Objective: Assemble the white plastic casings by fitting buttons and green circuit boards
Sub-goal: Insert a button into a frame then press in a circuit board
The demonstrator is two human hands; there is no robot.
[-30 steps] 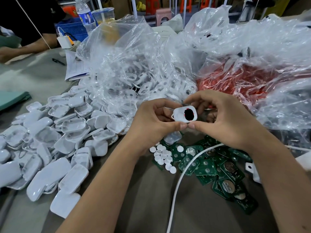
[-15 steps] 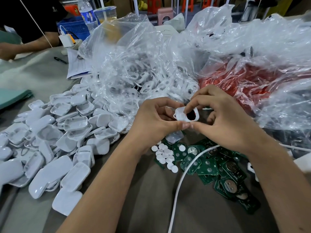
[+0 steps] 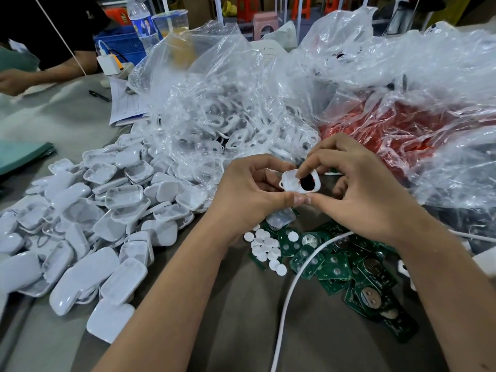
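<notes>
Casing [image 3: 291, 181] pinched between both hands, above the green circuit boards [image 3: 335, 264].
I see left hand [image 3: 249, 194] and right hand [image 3: 359, 194] each grasping the white shell, thumbs meeting under its near edge; right index fingertip [image 3: 304, 171] presses into its open cavity beside a dark round opening.
</notes>
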